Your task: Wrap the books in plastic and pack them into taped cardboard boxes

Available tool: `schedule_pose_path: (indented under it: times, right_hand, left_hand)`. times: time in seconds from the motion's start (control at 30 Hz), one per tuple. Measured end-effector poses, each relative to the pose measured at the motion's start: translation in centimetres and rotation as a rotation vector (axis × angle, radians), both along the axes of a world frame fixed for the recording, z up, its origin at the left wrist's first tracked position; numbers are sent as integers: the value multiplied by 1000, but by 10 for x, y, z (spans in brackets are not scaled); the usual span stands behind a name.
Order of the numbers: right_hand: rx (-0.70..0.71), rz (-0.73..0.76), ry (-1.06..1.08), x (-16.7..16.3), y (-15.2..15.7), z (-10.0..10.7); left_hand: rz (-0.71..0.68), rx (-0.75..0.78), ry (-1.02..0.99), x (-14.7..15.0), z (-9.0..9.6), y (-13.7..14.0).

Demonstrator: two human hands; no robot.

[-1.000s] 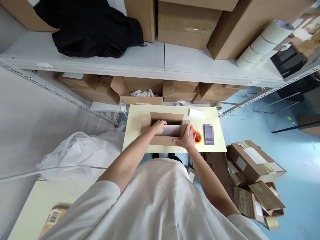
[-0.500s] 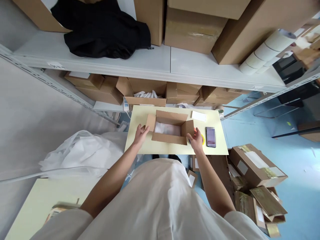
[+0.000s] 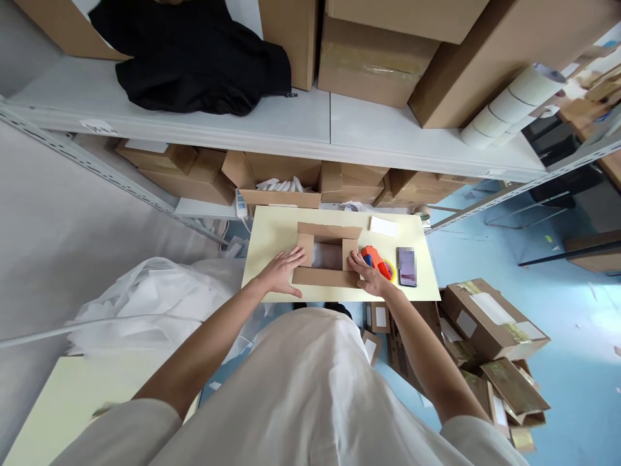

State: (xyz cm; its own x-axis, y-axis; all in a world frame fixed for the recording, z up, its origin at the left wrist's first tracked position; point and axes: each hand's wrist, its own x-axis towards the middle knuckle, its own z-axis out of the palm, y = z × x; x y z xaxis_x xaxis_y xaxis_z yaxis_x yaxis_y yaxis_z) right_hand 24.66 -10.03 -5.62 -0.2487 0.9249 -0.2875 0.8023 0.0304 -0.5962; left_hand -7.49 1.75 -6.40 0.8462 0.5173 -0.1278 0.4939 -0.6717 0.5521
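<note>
A small cardboard box (image 3: 325, 278) stands on the pale yellow table (image 3: 262, 223) in front of me. Its two side flaps are folded inward, while the front and back flaps lie outward. Through the gap between them shows something whitish and translucent (image 3: 326, 255) inside. My left hand (image 3: 284, 268) rests its fingertips on the left flap, fingers stretched and thumb apart. On the opposite side, my right hand (image 3: 369, 273) touches the right flap with extended fingers. Just beyond it lies an orange tape dispenser (image 3: 377, 260) with a yellow roll.
A phone (image 3: 406, 266) and a white card-like item (image 3: 383, 226) lie on the table's right part. Behind is a shelf (image 3: 218, 129) with cartons and a black garment (image 3: 194, 58). White plastic wrap (image 3: 140, 301) bulges at left; boxes (image 3: 495, 323) are piled on the floor at right.
Both side flaps have gone from upright to folded in over the box. My hands have moved from gripping the flaps' edges to lying on them, and the tape dispenser has come into fuller view.
</note>
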Motion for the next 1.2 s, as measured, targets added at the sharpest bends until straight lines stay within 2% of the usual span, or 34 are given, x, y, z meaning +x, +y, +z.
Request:
schedule_pose_path:
  times: [0.13,0.23,0.4,0.47,0.57,0.67,0.77,0.87,0.93,1.07,1.2]
  right_hand:
    - [-62,127,-119,14,12,3]
    - [-16,76,-71,14,15,4]
    - [103,-146,90,-2,16,2]
    - [115,-309,118,-12,21,-1]
    - [58,-621,69,-26,34,-3]
    - [63,-735,-14,-33,47,-1]
    - [150,-623,-253,-33,61,11]
    - [239,-285,-497,-32,78,29]
    - [259,-91,-554,-33,88,37]
    - [232,-18,-492,-40,87,37]
    - [171,31,-387,-47,59,17]
  left_hand:
    - [-18,80,-3,3,-9,10]
    - [41,56,-112,5,-18,9]
    - [229,-36,-318,4,-28,-4]
    - [366,-84,-406,6,-31,-5]
    - [600,-190,-545,15,-36,-1]
    - [862,-275,-641,26,-43,3]
    - [1040,-420,-646,31,-50,3]
    - [1061,-546,-615,31,-54,1]
    - [1059,-576,-593,31,-54,1]
    - [1044,-617,-560,32,-53,2]
    - [1014,-578,-517,31,-51,0]
